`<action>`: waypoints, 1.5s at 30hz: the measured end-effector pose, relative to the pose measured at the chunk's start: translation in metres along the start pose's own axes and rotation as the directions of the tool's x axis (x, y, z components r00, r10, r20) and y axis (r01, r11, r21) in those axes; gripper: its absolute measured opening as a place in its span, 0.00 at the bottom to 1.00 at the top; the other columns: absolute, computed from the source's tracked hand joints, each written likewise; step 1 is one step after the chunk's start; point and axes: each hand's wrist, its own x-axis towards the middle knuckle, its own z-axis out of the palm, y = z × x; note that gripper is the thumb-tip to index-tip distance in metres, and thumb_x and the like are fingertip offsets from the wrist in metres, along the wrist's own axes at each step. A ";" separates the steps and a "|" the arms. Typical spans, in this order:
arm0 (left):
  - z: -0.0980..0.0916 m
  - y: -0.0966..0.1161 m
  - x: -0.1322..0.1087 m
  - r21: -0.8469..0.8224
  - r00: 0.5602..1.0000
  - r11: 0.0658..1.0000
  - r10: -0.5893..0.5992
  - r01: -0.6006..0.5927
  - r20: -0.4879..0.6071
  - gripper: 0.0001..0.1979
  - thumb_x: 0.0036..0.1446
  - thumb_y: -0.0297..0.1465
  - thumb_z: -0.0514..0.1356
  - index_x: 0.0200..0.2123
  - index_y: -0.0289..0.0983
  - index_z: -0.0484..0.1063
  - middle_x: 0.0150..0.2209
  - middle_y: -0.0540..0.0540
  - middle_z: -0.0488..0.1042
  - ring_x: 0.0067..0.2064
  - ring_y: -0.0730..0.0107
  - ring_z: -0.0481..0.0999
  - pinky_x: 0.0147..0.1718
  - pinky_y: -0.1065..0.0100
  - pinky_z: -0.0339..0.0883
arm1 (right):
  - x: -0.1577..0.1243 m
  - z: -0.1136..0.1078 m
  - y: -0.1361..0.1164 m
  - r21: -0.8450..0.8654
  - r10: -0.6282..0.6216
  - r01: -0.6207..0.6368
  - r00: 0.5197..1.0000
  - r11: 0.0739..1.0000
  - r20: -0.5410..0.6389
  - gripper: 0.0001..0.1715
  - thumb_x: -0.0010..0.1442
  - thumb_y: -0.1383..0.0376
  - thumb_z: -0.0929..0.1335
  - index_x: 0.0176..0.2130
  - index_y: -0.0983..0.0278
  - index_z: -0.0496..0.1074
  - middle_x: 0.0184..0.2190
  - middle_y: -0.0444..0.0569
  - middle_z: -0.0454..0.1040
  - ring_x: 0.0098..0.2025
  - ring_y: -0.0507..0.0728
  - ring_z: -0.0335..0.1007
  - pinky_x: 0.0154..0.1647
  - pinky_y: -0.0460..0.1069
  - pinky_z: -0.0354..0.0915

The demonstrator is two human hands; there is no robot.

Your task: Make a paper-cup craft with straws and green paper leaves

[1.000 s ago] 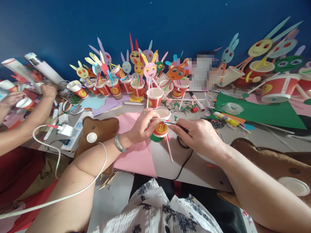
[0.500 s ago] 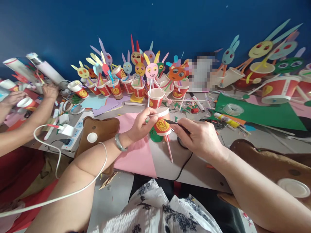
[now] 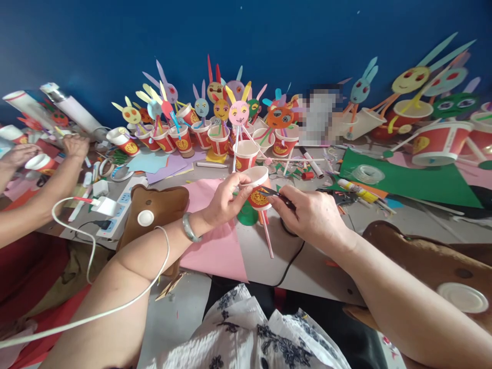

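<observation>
My left hand (image 3: 229,197) grips a red-and-white paper cup (image 3: 260,199) by its rim, thumb and fingers closed on the left side. The cup's mouth tips slightly towards me. In my right hand (image 3: 307,212) is a pair of dark-handled scissors (image 3: 277,192), the pointed blade lying against the cup's right side just under the rim. Whether the tip has pierced the wall I cannot tell. Below the cup lie pinkish straws (image 3: 268,236) and a green paper disc (image 3: 247,214).
A pink paper sheet (image 3: 215,246) lies under my left forearm. Paper-cup rabbit figures, one with a pink face (image 3: 239,114), line the blue wall. A power strip (image 3: 121,207) and brown cushion (image 3: 159,205) sit left; green paper (image 3: 415,179) right. Another person's hand (image 3: 76,147) works far left.
The cup has tilted so that more of its inside shows. The scissors blade has shifted a little up towards the rim. The other person's hand at far left has moved slightly.
</observation>
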 end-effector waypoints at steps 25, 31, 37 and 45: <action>-0.002 -0.004 0.004 0.097 0.985 0.982 0.157 -0.163 0.072 0.15 0.69 0.43 0.54 0.37 0.38 0.68 0.37 0.44 0.74 0.41 0.64 0.73 0.44 0.62 0.66 | -0.008 -0.007 -0.007 -0.148 -0.010 0.023 0.996 0.989 0.089 0.29 0.71 0.47 0.56 0.34 0.64 0.72 0.20 0.49 0.72 0.21 0.55 0.65 0.24 0.49 0.40; 0.001 -0.003 0.002 -0.022 0.995 1.000 0.006 -0.003 0.103 0.17 0.67 0.46 0.55 0.37 0.37 0.70 0.36 0.45 0.74 0.38 0.68 0.72 0.38 0.67 0.66 | -0.003 -0.013 -0.002 -0.078 0.027 -0.013 0.981 0.997 0.190 0.29 0.70 0.47 0.57 0.31 0.62 0.71 0.19 0.48 0.69 0.21 0.55 0.62 0.25 0.48 0.42; 0.001 -0.002 0.000 -0.108 0.990 0.989 -0.085 0.097 0.110 0.18 0.66 0.47 0.57 0.38 0.36 0.70 0.35 0.47 0.73 0.37 0.70 0.72 0.37 0.68 0.67 | -0.001 -0.011 0.002 0.011 0.018 -0.020 0.986 1.000 0.163 0.28 0.69 0.46 0.58 0.29 0.62 0.70 0.16 0.45 0.63 0.21 0.54 0.57 0.25 0.48 0.44; 0.005 -0.002 0.001 -0.229 0.984 0.958 -0.157 0.173 0.087 0.20 0.62 0.50 0.60 0.37 0.37 0.69 0.34 0.47 0.73 0.37 0.70 0.72 0.38 0.67 0.69 | 0.001 -0.005 0.001 0.139 -0.029 0.017 0.996 0.990 0.082 0.28 0.69 0.48 0.58 0.28 0.62 0.68 0.18 0.45 0.66 0.20 0.53 0.56 0.26 0.48 0.47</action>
